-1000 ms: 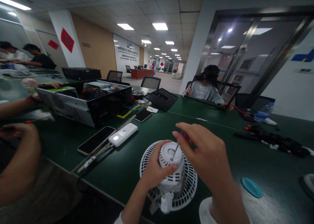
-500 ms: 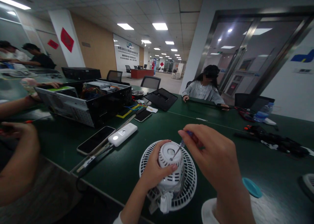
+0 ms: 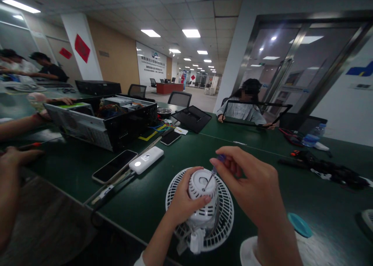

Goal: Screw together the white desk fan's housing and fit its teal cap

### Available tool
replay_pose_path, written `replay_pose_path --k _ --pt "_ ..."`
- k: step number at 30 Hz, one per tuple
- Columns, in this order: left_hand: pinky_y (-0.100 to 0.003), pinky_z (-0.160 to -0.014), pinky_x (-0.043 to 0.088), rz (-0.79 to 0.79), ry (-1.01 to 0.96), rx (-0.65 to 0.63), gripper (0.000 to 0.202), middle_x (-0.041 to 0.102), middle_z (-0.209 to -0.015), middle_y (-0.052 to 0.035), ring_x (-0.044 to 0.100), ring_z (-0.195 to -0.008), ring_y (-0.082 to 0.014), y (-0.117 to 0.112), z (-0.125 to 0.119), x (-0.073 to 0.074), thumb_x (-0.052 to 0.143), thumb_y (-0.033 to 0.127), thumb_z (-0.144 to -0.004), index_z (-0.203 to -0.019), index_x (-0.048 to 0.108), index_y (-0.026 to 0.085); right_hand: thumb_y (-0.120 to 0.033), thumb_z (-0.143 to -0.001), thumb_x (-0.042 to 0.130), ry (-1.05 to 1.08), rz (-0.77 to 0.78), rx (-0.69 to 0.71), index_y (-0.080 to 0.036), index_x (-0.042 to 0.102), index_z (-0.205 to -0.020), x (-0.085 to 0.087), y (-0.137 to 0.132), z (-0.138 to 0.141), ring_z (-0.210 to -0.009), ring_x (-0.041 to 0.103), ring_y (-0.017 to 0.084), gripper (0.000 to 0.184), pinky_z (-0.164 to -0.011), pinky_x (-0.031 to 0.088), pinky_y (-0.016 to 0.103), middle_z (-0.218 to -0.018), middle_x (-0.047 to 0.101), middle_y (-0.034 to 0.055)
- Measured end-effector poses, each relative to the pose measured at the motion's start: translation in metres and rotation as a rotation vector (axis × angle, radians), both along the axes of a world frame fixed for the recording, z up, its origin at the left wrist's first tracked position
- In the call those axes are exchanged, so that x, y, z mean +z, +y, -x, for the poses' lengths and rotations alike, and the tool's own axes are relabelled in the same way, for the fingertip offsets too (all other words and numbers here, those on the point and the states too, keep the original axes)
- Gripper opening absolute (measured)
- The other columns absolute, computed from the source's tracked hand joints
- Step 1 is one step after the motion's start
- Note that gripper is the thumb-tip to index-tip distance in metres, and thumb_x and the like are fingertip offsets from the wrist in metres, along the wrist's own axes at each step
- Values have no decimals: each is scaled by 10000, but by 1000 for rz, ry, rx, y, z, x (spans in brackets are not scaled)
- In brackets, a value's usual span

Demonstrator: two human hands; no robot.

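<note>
Pinching screwdriver (image 3: 214, 170), slanted down-left, in right hand (image 3: 253, 180); clasping fan housing (image 3: 212, 196) in left hand (image 3: 186, 203); on green table (image 3: 131, 211), inside office (image 3: 115, 56).

The dark green table (image 3: 194, 151) bears a round white plastic fan (image 3: 202, 216) at lower centre and an open black metal computer case (image 3: 125, 128) at left.

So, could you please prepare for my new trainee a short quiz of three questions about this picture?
1. Which hand holds the screwdriver? (a) left (b) right (c) neither
2. True or false: the left hand is touching nothing.
3. Fill in: the white slotted housing sits above a round white ____.

Key:
1. b, the right hand.
2. False; it grips the housing.
3. Grille.
</note>
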State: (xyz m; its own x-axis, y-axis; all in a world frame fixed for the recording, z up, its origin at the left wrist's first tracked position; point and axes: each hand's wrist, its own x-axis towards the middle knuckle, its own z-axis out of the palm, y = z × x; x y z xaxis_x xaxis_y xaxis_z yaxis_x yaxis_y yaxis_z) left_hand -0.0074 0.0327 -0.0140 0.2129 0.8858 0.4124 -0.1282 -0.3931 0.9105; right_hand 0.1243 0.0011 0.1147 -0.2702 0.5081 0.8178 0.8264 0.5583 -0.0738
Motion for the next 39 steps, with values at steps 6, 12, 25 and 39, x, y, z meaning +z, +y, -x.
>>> replay_pose_path --k 6,12,25,39 --pt "-343 -924 405 -18 4 9 593 559 -1142 -46 534 -1041 -236 0 0 -2 724 335 -657 -1180 470 219 -237 -881 454 -73 44 -44 -119 637 -959 -1 0 -2 -716 611 183 231 -613 480 302 -821 649 82" --pt "-360 -940 396 -28 -3 11 591 552 -1155 -54 529 -1056 -244 0 0 0 724 330 -662 -1183 469 218 -162 -876 438 -29 103 88 -101 564 -1144 -1 1 -2 -780 641 150 302 -671 499 257 -897 680 74" --pt "-371 -963 375 -33 8 8 606 541 -1181 -56 515 -1083 -254 1 0 -5 716 360 -666 -1195 457 218 -171 -862 462 -41 152 89 -128 567 -1151 -4 4 -1 -677 604 141 310 -545 475 239 -896 676 71" --pt "-337 -964 369 -19 -12 3 607 533 -1178 -36 507 -1091 -238 0 0 -5 731 335 -657 -1193 465 233 -212 -853 479 -64 34 39 -138 602 -978 -3 3 -2 -682 607 164 190 -542 478 262 -808 672 61"
